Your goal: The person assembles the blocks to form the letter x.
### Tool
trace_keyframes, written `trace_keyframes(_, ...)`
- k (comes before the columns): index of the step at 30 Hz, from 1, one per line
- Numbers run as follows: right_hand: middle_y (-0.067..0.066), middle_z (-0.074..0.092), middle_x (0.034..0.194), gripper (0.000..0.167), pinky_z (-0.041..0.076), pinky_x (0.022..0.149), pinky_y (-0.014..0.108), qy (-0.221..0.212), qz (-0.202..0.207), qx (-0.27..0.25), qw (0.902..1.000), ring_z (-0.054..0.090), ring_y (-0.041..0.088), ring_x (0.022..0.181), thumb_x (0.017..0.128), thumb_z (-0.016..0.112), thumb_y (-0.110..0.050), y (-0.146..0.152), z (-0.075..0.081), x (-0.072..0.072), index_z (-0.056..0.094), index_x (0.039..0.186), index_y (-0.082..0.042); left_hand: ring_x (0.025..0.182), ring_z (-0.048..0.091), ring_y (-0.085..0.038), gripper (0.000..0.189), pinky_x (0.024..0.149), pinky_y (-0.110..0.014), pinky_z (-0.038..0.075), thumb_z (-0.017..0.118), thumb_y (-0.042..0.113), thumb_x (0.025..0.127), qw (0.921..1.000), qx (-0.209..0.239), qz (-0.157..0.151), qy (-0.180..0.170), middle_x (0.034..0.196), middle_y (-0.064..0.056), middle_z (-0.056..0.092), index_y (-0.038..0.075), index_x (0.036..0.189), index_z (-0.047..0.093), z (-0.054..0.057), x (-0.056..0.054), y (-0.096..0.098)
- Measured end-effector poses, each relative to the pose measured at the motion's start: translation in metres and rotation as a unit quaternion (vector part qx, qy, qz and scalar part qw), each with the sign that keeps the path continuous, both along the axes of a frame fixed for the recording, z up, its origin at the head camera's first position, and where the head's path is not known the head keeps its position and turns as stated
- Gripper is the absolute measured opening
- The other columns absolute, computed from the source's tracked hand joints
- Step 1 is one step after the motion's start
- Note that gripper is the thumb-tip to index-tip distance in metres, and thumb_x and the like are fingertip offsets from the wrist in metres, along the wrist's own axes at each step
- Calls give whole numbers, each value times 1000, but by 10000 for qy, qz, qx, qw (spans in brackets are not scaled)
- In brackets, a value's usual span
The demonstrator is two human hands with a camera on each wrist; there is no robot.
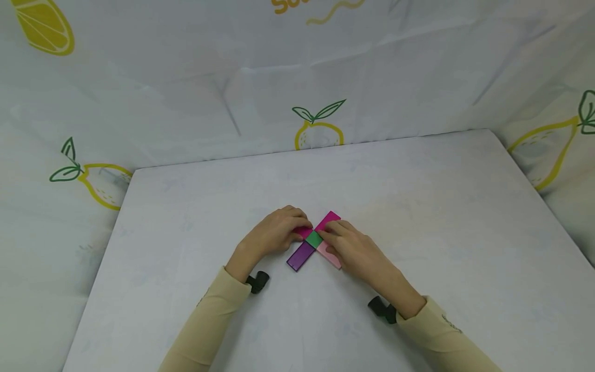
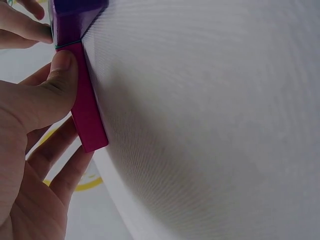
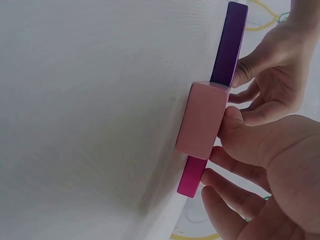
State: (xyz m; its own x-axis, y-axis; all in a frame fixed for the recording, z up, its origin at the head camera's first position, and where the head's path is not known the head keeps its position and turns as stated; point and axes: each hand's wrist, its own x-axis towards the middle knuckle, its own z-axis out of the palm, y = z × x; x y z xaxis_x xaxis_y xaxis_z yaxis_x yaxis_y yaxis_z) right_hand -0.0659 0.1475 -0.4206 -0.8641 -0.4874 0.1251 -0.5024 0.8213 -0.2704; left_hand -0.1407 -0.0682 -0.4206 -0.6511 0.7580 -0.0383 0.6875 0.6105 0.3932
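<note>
Several coloured blocks lie in a cross on the white table, with a small green block [image 1: 314,239] at its centre. My left hand [image 1: 275,230] pinches the left magenta block [image 2: 91,117], thumb on its near side and fingers on its far side. From the right, my right hand [image 1: 357,249] holds the pale pink block [image 3: 201,120] with its thumb, its fingers on the far side. These fingers also overlap the upper-right magenta block [image 1: 327,219] in the head view. A purple block [image 1: 301,256] points toward the lower left, uncovered by either hand.
The white table [image 1: 195,206] reaches out on all sides of the blocks. A white cloth with a lemon print [image 1: 319,135] hangs behind its back edge and at both sides. Black wrist cameras [image 1: 259,282] sit beneath both wrists, close over the table.
</note>
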Motion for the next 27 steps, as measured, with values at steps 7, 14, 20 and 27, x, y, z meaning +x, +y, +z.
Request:
trace_keyframes(7,9,67,116,37,61,81,31,60,44,-21,10000,61,23,109,88,80,-10,0,2,0,73,123,-2,116,63,-22,29,104,-36,52,76,13,92,10000,-22,-48,41,121,-4,71,11,121,73,0,0,0)
trace_keyframes(14,8,66,112,36,60,78,29,53,78,77,9999,59,21,103,88,80,-9,0,5,-1,72,122,-2,117,64,-22,29,103,-38,52,76,13,91,9998,26,-125,123,121,-4,71,11,120,73,1,-1,0)
trace_keyframes(20,9,66,112,37,60,84,31,29,96,265,9996,61,24,107,87,81,-10,0,7,-3,73,122,-1,120,62,-22,31,99,-42,52,76,16,93,9998,-119,-82,151,124,-2,70,15,123,72,2,0,1)
trace_keyframes(27,12,67,112,38,60,85,31,128,72,432,9990,61,25,107,86,82,-11,-1,7,-3,73,122,-2,130,56,-22,36,108,-48,44,74,22,94,9991,-277,33,314,130,-1,66,21,130,69,5,2,0)
